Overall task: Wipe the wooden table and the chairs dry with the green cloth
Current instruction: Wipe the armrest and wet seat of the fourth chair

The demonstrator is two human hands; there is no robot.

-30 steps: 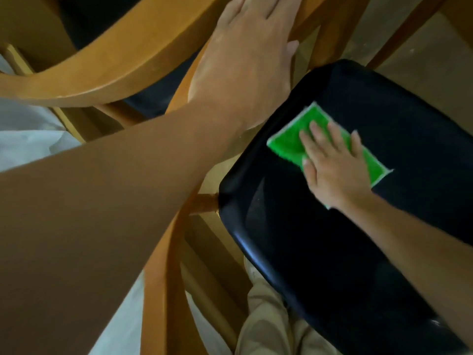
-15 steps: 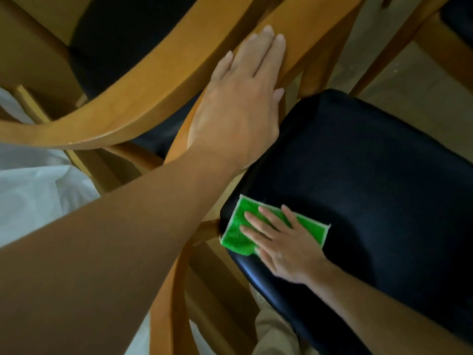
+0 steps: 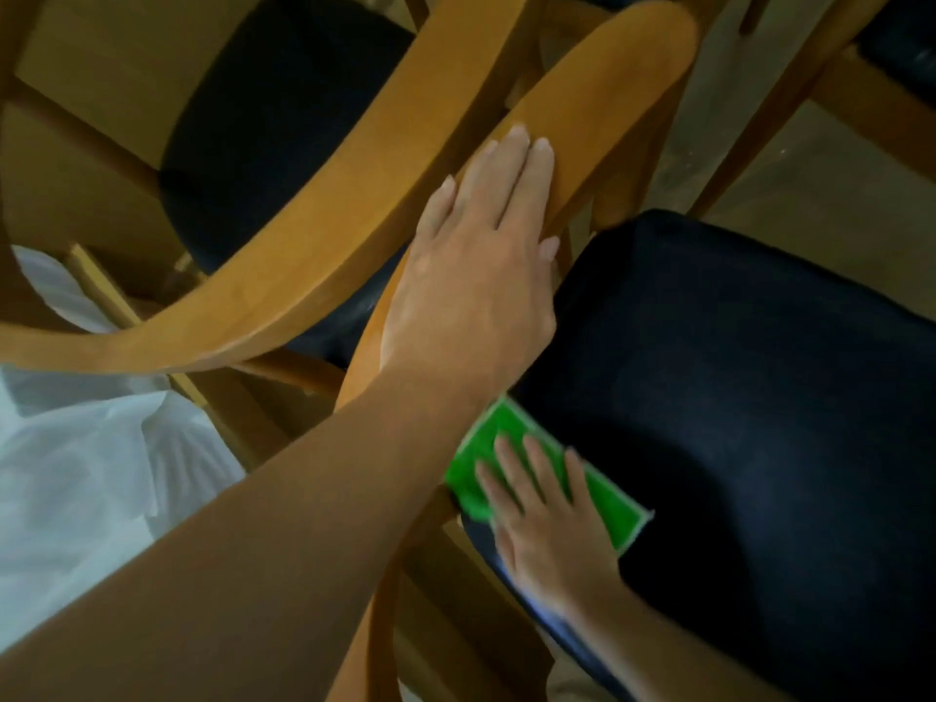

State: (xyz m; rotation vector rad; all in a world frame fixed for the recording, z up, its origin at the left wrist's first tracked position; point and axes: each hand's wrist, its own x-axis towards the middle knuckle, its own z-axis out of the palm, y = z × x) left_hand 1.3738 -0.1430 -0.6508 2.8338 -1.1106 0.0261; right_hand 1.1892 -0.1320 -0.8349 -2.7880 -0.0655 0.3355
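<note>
A green cloth lies flat on the near left corner of a black padded chair seat. My right hand presses down on it with straight, spread fingers. My left hand rests flat, fingers together, on the curved wooden backrest of that chair, and its forearm crosses the lower left of the view. Part of the cloth's left edge is hidden behind my left wrist.
A second wooden chair with a black seat stands close on the left, its curved backrest nearly touching the first. White plastic sheeting lies at lower left. Another chair's leg and seat show at top right, over beige floor.
My right hand slid the cloth from the middle of the seat toward its near left corner. My left hand stayed flat on the backrest.
</note>
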